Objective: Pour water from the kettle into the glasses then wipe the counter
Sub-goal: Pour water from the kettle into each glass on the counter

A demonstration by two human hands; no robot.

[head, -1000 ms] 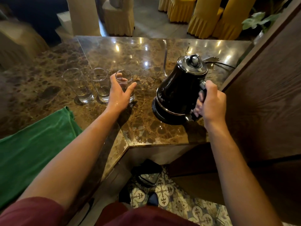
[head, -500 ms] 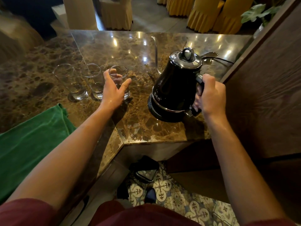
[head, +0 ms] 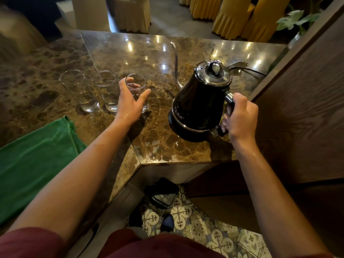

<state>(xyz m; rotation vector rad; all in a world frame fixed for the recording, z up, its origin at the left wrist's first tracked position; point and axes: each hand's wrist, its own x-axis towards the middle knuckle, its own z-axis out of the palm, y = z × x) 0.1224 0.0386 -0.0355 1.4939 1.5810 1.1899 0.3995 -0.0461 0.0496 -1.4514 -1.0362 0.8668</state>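
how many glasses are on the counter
3, in a row left of the kettle: left glass, middle glass, right glass held by the left hand. None seem hidden.

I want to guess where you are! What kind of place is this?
Probably a restaurant or banquet hall: rows of yellow skirted chair covers stand behind a polished brown marble counter, with three clear drinking glasses lined up for serving.
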